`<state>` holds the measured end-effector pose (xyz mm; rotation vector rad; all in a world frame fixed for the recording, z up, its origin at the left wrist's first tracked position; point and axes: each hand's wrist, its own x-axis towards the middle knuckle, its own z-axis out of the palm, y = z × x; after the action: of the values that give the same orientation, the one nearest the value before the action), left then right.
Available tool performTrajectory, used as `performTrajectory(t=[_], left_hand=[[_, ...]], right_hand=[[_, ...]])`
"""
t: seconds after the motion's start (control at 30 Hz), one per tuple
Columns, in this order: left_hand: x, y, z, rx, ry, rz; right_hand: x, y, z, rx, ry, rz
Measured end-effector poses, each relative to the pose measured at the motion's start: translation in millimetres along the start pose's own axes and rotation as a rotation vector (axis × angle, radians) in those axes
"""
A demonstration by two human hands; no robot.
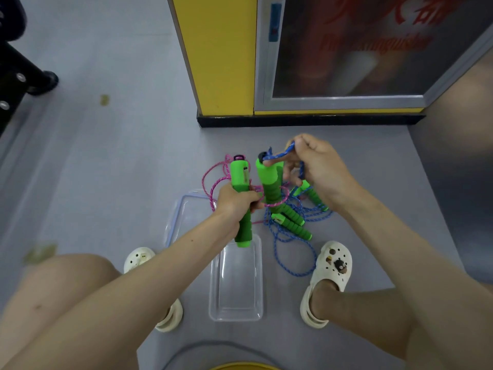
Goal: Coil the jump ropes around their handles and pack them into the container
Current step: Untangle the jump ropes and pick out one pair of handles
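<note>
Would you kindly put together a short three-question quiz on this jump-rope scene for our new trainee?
1. True or false: the clear container on the floor already holds a coiled rope.
2. Which rope does the right hand pinch? A pink, B blue, C yellow.
3. Fill in the gap: the left hand grips a green ____.

Key
1. False: nothing lies in it.
2. B, the blue rope.
3. The handle.
</note>
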<state>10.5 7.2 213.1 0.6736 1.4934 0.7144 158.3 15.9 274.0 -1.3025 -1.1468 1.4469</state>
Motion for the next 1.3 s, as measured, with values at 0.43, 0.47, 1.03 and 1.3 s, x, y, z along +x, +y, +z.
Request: performTrajectory(t=[0.43,0.47,1.03,1.3], left_hand=[[1.3,-1.4,-35.7,0.021,0.068,-0.118],[0.0,0.4,-36.6,-0.011,0.051,-0.120],[-20.0,31.1,-27.9,-0.144,-0.325,0.031],[-10.6,45.1,-63.1,-0.224,-0.148,0.043]], right_hand=[[2.7,11.9,-36.3,0.174,0.326,0.193],[2.7,16.1,-34.8,0.108,0.307,0.227],[-7.8,32.3,5.2,-0.454,-0.149,0.276],[8.5,39.8,-14.9,0.212,0.263,0.603]])
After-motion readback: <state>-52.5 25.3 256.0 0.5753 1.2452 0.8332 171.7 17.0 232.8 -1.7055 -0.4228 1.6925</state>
